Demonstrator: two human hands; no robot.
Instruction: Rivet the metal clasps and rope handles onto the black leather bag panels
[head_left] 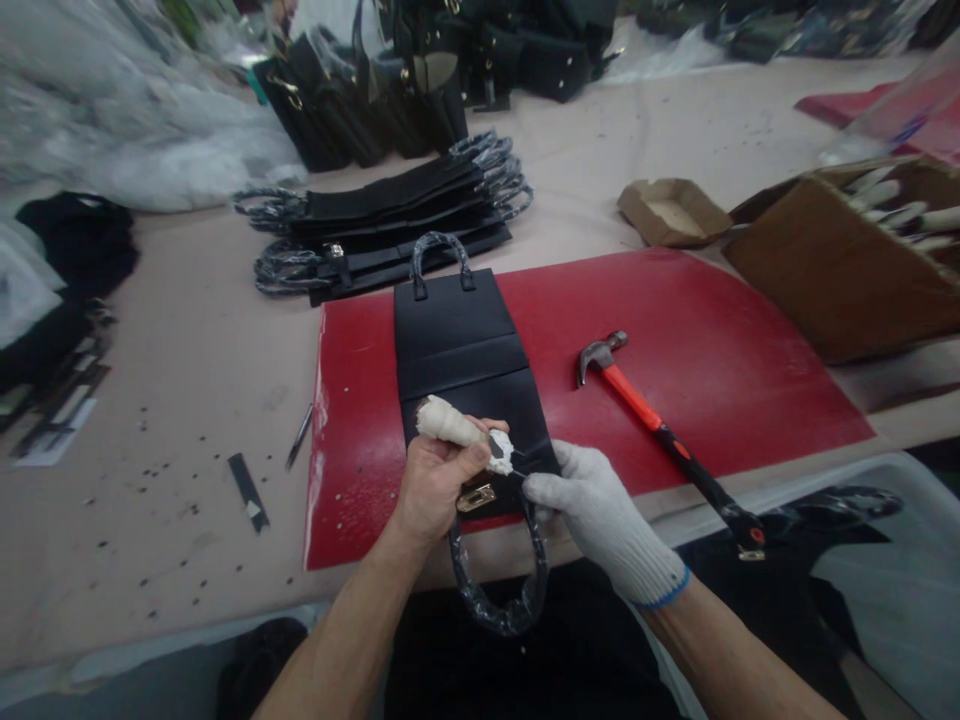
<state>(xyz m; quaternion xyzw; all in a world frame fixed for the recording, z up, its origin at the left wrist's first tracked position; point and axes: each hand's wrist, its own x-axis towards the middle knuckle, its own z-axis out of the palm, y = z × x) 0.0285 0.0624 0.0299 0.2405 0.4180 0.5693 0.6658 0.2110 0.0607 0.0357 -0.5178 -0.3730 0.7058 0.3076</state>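
A flat black handbag piece [461, 318] lies lengthwise in front of me, with a plastic-wrapped handle at each end and a gold metal clasp plate [477, 498] near its close end. My bare left hand [439, 485] is closed around a two-pronged tool [452, 422], whose handle is wrapped in white tape. White material surrounds its head, and two thin metal prongs point right over the bag. In a white knit glove, my right hand [581, 495] pinches the bag's right edge close to the prong tips. Its lower fingers are partly hidden.
Under the bag is a red mat [720, 350], with a claw hammer [637, 400] to the right. Stacked black bag pieces [397, 205] lie behind. A brown box [840, 270] of white-wrapped items and a small cardboard tray [667, 230] stand right. A black strip [247, 490] lies left.
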